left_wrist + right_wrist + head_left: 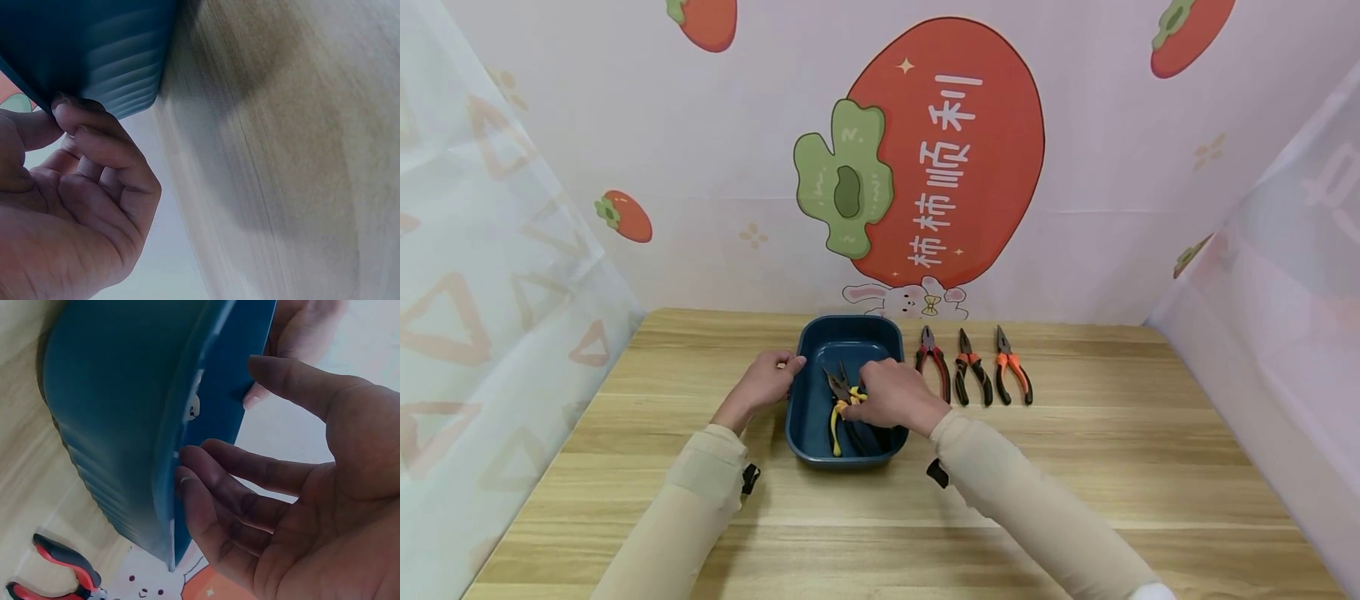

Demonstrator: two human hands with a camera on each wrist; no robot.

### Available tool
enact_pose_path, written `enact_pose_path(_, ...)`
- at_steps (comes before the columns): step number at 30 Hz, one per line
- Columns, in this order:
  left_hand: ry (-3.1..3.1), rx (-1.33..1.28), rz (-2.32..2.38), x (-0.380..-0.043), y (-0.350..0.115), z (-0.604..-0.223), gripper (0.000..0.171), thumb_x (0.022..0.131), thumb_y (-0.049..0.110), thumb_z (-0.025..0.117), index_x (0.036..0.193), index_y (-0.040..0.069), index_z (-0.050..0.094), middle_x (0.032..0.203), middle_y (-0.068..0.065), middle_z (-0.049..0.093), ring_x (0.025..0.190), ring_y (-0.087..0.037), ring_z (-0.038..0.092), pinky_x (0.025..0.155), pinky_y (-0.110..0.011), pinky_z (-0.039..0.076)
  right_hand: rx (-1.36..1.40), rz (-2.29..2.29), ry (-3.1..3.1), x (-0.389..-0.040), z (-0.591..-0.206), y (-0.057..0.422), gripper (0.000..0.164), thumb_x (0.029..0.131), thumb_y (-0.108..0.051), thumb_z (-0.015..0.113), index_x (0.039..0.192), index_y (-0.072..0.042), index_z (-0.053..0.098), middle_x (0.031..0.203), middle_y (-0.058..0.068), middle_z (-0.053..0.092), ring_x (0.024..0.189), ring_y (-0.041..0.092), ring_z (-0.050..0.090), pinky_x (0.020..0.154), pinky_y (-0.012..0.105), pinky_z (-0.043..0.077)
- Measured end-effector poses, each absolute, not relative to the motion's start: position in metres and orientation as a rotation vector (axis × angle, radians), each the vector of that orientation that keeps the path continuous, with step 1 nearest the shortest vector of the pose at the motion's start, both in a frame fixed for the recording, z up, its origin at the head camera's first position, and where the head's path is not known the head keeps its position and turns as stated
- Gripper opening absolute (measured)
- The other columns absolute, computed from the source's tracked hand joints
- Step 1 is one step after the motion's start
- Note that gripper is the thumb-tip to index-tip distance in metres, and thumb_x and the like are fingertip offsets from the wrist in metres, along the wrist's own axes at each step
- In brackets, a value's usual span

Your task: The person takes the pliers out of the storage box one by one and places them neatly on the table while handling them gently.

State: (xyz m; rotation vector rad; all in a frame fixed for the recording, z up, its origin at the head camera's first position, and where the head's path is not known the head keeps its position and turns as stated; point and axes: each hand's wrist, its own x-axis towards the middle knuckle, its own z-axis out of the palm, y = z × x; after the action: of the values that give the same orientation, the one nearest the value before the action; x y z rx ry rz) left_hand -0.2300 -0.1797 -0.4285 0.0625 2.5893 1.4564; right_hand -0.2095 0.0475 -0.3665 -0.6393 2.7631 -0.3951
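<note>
A deep blue rectangular tray (850,330) stands on the wooden table. My left hand (767,382) pinches its left rim between thumb and fingers, which the left wrist view shows close up. Inside the tray lie yellow-and-black pliers (837,429), their jaws toward the far end; they overlap, so I cannot tell how many. Over the tray's right side reaches my right hand (895,392), its fingers above the yellow handles. In the right wrist view this hand (312,481) has thumb and fingers apart, with nothing visible between them. It partly hides the pliers.
Right of the tray, three pliers lie in a row, jaws pointing away: red-and-black pliers (943,377) closest to it, then black-and-orange pliers (962,367), then orange-and-black pliers (1017,367). A printed cloth wall (1097,167) rises behind the table, with side walls left and right.
</note>
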Motion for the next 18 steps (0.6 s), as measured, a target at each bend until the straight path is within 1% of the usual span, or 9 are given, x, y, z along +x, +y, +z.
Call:
enact_pose_path(4, 2.579, 0.049, 1.466, -0.231, -0.180, -0.429, 0.037, 0.110, 0.022, 0.045, 0.081, 0.000, 0.049, 0.060, 0.000, 0.040, 0.053, -0.017, 0.044, 0.054, -0.030, 0.038, -0.635, -0.379, 2.730, -0.213, -0.363, 0.043, 0.037, 0.089, -0.046, 0.078, 0.077, -0.012, 0.070, 0.062, -0.001, 0.053, 0.055, 0.017, 0.056, 0.049, 0.028, 0.043)
enact_pose_path(7, 2.572, 0.046, 1.473, -0.231, -0.181, -0.428, 0.037, 0.110, 0.022, 0.045, 0.081, 0.000, 0.050, 0.060, 0.000, 0.040, 0.053, -0.018, 0.044, 0.055, -0.030, 0.038, -0.649, -0.364, 2.699, -0.216, -0.362, 0.039, 0.041, 0.089, -0.044, 0.078, 0.068, -0.012, 0.065, 0.057, -0.001, 0.047, 0.052, 0.017, 0.055, 0.048, 0.028, 0.041)
enact_pose_path(9, 2.570, 0.045, 1.472, -0.231, -0.181, -0.428, 0.037, 0.110, 0.022, 0.045, 0.081, 0.000, 0.050, 0.060, 0.000, 0.040, 0.053, -0.018, 0.045, 0.055, -0.030, 0.038, -0.668, -0.342, 2.686, -0.218, -0.362, 0.037, 0.041, 0.089, -0.044, 0.078, 0.068, -0.012, 0.063, 0.058, -0.001, 0.047, 0.053, 0.017, 0.054, 0.049, 0.027, 0.040)
enact_pose_path(15, 2.576, 0.049, 1.454, -0.231, -0.181, -0.428, 0.037, 0.111, 0.023, 0.045, 0.082, 0.000, 0.050, 0.062, -0.001, 0.041, 0.055, -0.018, 0.045, 0.055, -0.031, 0.038, -0.676, -0.257, 2.641, -0.223, -0.363, 0.031, 0.037, 0.089, -0.046, 0.078, 0.077, -0.013, 0.065, 0.065, 0.001, 0.050, 0.060, 0.018, 0.054, 0.053, 0.029, 0.042)
enact_pose_path(18, 2.584, 0.052, 1.441, -0.231, -0.181, -0.428, 0.037, 0.111, 0.023, 0.045, 0.082, 0.000, 0.050, 0.062, -0.001, 0.041, 0.055, -0.019, 0.046, 0.056, -0.031, 0.038, -0.666, -0.237, 2.606, -0.224, -0.364, 0.029, 0.035, 0.089, -0.045, 0.077, 0.079, -0.014, 0.065, 0.064, 0.000, 0.048, 0.060, 0.018, 0.055, 0.054, 0.029, 0.041)
